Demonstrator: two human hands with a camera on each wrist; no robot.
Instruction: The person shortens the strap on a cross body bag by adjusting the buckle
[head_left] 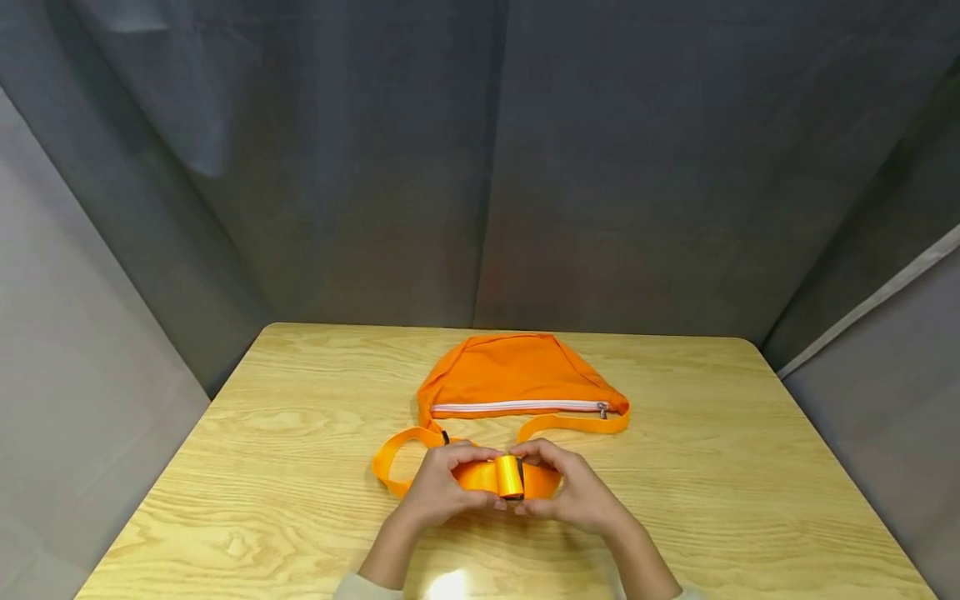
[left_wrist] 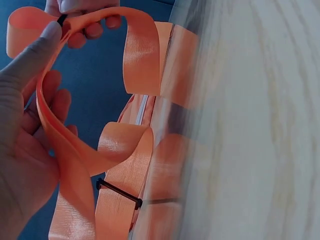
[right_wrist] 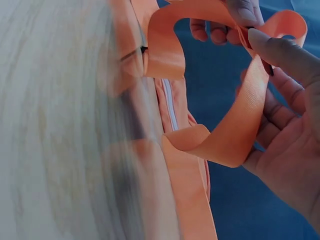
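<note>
An orange waist bag [head_left: 517,367] lies flat on the table, its white zipper [head_left: 517,407] facing the person. In front of the bag, both hands hold its orange webbing strap [head_left: 508,477] raised off the tabletop. The left hand [head_left: 442,485] pinches the strap between thumb and fingers, left of a short upright loop. On the other side, the right hand [head_left: 576,493] pinches it beside a dark buckle piece [right_wrist: 270,70], partly hidden by the fingers. A second black slider [left_wrist: 119,194] sits on a lower stretch of strap in the left wrist view.
A wood-grain table [head_left: 262,483] carries the bag. Strap curves [head_left: 386,462] spread left of the hands, and another stretch runs right to the bag's corner near the zipper pull [head_left: 603,408]. Grey curtains [head_left: 375,167] stand behind and at both sides.
</note>
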